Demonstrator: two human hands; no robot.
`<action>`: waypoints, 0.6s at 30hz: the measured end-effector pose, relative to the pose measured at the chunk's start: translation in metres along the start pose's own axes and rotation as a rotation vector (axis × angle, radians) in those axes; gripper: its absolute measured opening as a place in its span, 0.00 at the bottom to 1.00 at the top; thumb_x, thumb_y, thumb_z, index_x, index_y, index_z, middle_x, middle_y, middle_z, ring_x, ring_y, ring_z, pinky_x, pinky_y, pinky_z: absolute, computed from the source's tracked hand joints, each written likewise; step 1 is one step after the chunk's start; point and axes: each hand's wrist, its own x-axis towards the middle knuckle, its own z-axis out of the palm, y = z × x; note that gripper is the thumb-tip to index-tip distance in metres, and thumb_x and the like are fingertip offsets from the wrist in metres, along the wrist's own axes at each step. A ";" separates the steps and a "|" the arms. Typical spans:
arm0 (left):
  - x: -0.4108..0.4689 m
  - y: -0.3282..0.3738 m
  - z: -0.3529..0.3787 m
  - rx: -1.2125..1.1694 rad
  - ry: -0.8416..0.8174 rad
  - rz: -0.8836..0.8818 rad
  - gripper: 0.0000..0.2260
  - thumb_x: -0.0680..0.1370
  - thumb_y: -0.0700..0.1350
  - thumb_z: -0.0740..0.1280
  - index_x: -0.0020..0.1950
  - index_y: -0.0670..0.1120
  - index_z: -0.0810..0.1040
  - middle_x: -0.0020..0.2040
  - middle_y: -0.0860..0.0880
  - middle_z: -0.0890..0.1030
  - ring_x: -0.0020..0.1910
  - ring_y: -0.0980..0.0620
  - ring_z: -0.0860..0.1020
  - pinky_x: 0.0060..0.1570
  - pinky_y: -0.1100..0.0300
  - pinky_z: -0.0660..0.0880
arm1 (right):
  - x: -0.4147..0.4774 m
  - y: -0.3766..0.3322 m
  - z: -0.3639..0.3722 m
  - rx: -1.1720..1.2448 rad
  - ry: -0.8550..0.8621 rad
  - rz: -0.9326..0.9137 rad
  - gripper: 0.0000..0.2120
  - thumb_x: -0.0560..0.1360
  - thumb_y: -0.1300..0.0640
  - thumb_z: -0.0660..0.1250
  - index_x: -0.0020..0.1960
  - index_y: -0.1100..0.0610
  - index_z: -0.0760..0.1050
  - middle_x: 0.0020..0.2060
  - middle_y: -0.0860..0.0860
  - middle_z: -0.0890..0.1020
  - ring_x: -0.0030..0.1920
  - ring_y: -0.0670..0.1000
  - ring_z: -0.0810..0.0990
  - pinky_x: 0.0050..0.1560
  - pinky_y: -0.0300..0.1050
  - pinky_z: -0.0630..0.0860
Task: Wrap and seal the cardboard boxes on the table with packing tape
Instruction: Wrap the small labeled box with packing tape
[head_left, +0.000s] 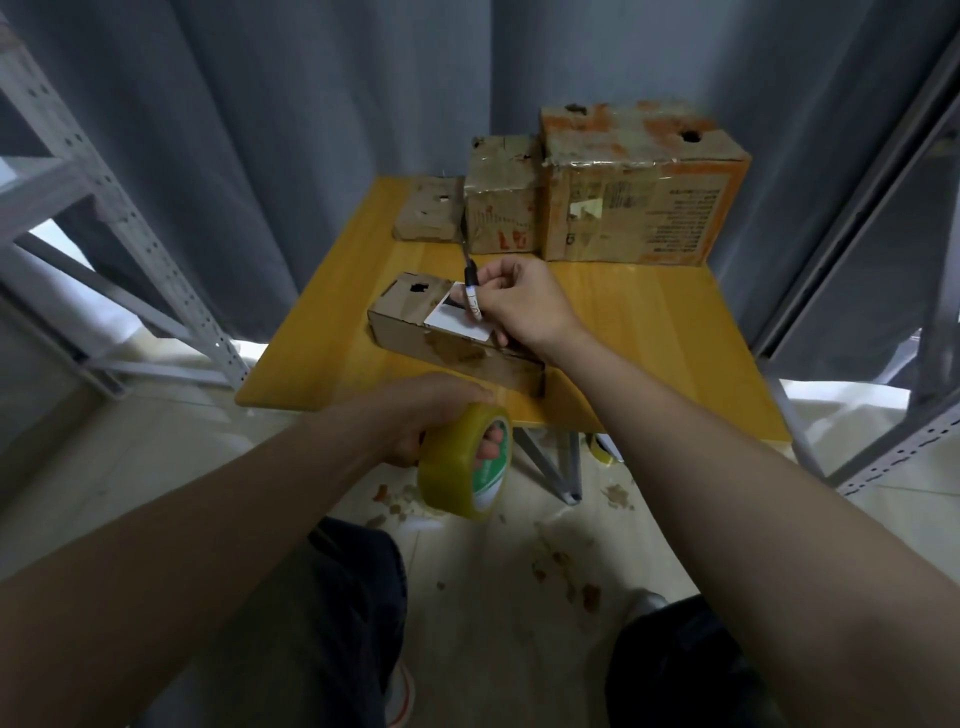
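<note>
A long flat cardboard box (410, 325) lies near the front of the yellow table (649, 332), with a white label (457, 325) on its top. My right hand (524, 306) grips a marker pen (471, 291) over that label, tip down by the label's near edge. In front of the table's near edge, my left hand (431, 415) holds a roll of yellowish packing tape (465, 462), fingers through its core. At the back stand three more boxes: a small flat box (428, 215), a medium box (501, 197) and a large orange-printed box (639, 182).
Grey metal shelving racks stand at the left (104, 208) and right (909, 312), with grey curtains behind. Scraps of torn cardboard (561, 561) litter the tiled floor by my legs. Another tape roll (605, 449) lies on the floor under the table.
</note>
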 end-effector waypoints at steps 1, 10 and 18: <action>0.000 -0.002 0.002 -0.005 0.001 -0.007 0.21 0.87 0.49 0.60 0.40 0.39 0.79 0.28 0.44 0.80 0.22 0.51 0.79 0.24 0.63 0.75 | 0.000 0.000 0.001 -0.007 0.000 0.004 0.16 0.74 0.55 0.80 0.50 0.61 0.76 0.38 0.61 0.76 0.20 0.50 0.69 0.20 0.40 0.66; -0.003 -0.001 0.004 -0.194 -0.001 0.056 0.11 0.88 0.47 0.59 0.52 0.42 0.76 0.35 0.45 0.81 0.24 0.51 0.78 0.25 0.62 0.74 | -0.027 -0.029 -0.039 0.061 -0.415 0.057 0.10 0.75 0.62 0.76 0.52 0.67 0.83 0.29 0.58 0.76 0.21 0.47 0.67 0.23 0.37 0.68; -0.002 0.002 0.009 -0.151 0.062 0.070 0.12 0.85 0.45 0.65 0.46 0.39 0.81 0.32 0.46 0.84 0.25 0.53 0.81 0.26 0.62 0.78 | -0.078 -0.043 -0.106 -0.266 -0.842 0.616 0.20 0.73 0.45 0.77 0.52 0.60 0.79 0.34 0.48 0.78 0.26 0.42 0.69 0.23 0.34 0.67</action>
